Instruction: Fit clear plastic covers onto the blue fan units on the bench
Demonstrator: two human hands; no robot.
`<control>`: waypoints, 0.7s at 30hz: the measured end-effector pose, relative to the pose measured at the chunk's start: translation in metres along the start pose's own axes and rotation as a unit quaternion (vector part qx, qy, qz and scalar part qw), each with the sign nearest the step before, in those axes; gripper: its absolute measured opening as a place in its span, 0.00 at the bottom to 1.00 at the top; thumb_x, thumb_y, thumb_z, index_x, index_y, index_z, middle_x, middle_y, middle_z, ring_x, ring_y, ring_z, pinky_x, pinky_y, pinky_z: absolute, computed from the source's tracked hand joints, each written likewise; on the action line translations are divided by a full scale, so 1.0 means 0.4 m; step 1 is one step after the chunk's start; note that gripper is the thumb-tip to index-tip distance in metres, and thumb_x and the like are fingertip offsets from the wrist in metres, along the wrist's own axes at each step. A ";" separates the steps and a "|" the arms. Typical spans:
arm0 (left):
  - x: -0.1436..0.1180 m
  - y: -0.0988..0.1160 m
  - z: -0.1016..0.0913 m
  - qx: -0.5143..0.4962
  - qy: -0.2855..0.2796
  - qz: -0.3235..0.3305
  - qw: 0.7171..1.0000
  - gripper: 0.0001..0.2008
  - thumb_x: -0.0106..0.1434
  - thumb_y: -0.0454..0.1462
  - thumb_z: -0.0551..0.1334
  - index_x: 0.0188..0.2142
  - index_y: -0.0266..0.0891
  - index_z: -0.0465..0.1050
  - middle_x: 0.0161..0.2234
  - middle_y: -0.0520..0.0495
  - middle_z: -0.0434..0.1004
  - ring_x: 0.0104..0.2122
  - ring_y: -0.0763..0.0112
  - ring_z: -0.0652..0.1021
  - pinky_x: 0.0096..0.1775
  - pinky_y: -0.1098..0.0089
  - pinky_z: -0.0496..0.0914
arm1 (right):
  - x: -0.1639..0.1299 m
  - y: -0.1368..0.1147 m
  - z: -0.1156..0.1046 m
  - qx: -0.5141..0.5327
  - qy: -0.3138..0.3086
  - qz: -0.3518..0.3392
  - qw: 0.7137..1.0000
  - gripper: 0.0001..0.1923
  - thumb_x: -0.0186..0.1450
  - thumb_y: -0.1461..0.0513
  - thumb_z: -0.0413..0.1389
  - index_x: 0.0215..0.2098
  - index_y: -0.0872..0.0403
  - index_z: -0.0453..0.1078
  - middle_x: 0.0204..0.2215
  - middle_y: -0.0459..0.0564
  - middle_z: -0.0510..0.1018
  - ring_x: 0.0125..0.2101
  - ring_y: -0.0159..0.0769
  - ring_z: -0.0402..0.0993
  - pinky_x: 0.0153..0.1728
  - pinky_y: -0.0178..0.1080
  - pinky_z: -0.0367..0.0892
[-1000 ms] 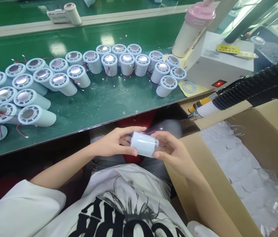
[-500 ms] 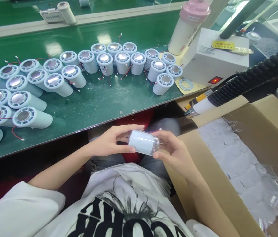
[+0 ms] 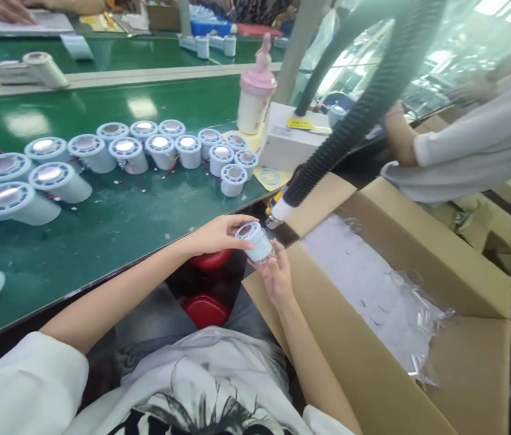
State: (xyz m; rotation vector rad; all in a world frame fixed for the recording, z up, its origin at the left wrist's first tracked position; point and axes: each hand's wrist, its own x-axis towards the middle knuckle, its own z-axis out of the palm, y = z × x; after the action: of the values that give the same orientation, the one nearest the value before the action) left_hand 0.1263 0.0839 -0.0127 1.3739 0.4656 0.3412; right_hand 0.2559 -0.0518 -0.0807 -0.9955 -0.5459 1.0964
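Over my lap, beyond the table edge, I hold a light-blue cylinder tilted, its slotted ring end facing up. Clear plastic wraps its lower end. My left hand grips the upper part from the left, thumb in front near the rim. From below and the right, my right hand closes its fingers round the clear plastic end. Similar blue cylinders stand in a crooked row on the green table, some with thin red and dark wires. A loose blue ring lies near the table's right end.
An open cardboard box with white sheeting and clear plastic pieces stands at my right. A black corrugated hose arches above it. Behind are a white device box and a pink-lidded bottle. A person's arm shows at the right.
The view has swung to the right. The cylinder has turned from lying sideways to ring end up, and my right hand has moved from its side to beneath it.
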 end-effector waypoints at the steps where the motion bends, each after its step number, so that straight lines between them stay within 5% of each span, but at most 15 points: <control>1: 0.024 0.003 0.001 0.009 -0.016 0.001 1.000 0.31 0.48 0.35 0.72 0.53 0.34 0.69 0.52 0.38 0.73 0.52 0.56 0.73 0.56 0.54 0.64 | 0.007 0.001 -0.008 0.007 0.010 -0.006 1.000 0.27 0.52 0.47 0.65 0.44 0.46 0.61 0.39 0.46 0.75 0.36 0.37 0.76 0.39 0.45 0.74; 9: 0.070 0.016 -0.007 0.047 -0.080 0.002 0.996 0.29 0.50 0.36 0.71 0.53 0.37 0.69 0.53 0.41 0.72 0.51 0.60 0.74 0.54 0.60 0.65 | 0.038 -0.002 -0.030 0.061 0.011 -0.004 0.998 0.27 0.50 0.49 0.67 0.43 0.46 0.63 0.39 0.44 0.75 0.36 0.36 0.76 0.41 0.47 0.75; 14: 0.046 0.023 -0.013 0.048 -0.042 -0.025 0.998 0.29 0.50 0.38 0.71 0.51 0.35 0.69 0.52 0.39 0.72 0.51 0.60 0.73 0.54 0.60 0.65 | 0.036 -0.018 -0.015 0.058 -0.001 0.026 0.998 0.28 0.49 0.49 0.67 0.44 0.47 0.66 0.41 0.45 0.76 0.37 0.35 0.76 0.37 0.43 0.77; 21: -0.054 0.036 -0.007 -0.009 0.011 -0.091 0.996 0.29 0.48 0.38 0.72 0.48 0.34 0.67 0.45 0.42 0.76 0.43 0.66 0.76 0.45 0.67 0.71 | -0.017 -0.093 0.029 0.020 -0.039 0.104 0.994 0.21 0.54 0.51 0.65 0.40 0.51 0.66 0.29 0.44 0.78 0.27 0.34 0.77 0.30 0.39 0.77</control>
State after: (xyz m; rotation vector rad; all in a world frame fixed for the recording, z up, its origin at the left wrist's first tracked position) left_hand 0.1066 0.0782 0.0036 1.3000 0.5999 0.2113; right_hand 0.2618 -0.0577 -0.0418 -0.9941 -0.4881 1.3318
